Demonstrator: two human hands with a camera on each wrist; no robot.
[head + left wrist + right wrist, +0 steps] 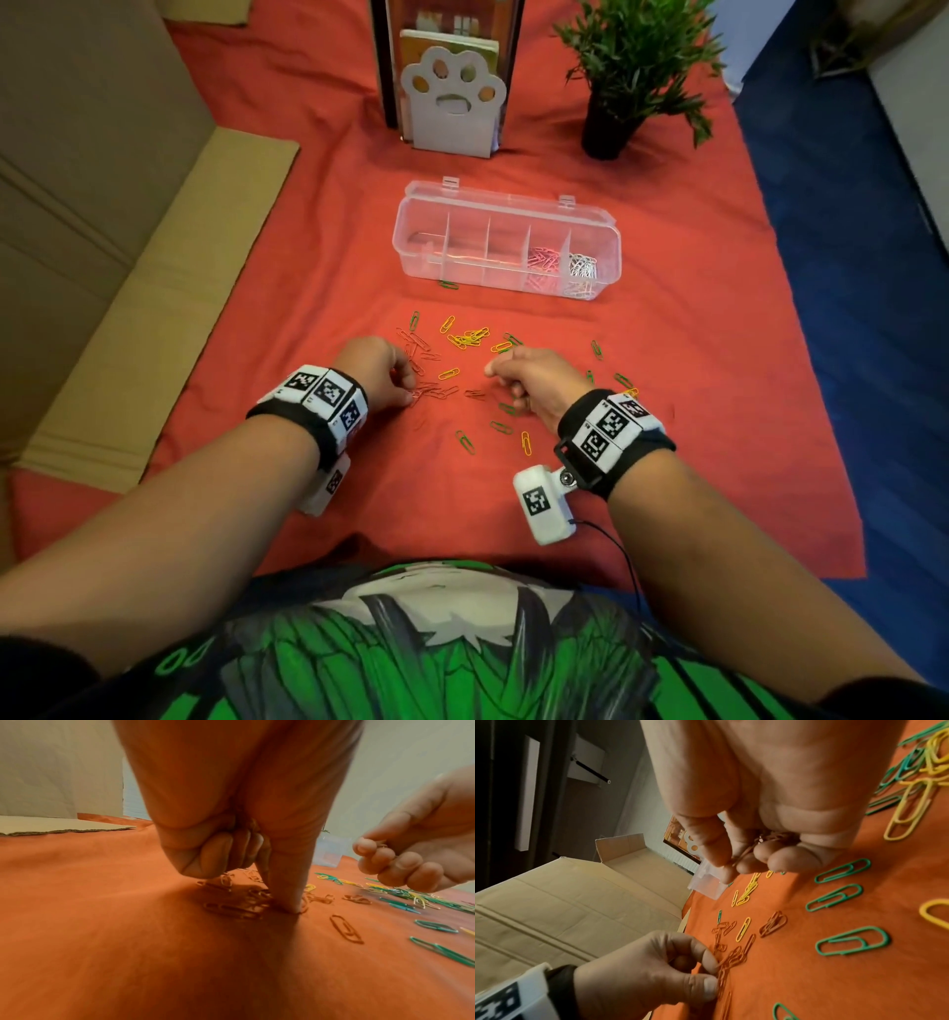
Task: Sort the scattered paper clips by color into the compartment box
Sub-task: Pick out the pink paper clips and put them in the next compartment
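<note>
The orange paper clips [429, 391] were found at lower centre of the head view, directly under the left hand [377, 372], which was pinched on them, while the right hand [529, 383], curled round gathered clips, was nearer the compartment box [506, 246] above.

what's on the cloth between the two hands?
Head view: one yellow clip and a small bunch of red clips lie on the cloth between the left hand and right hand.
</note>
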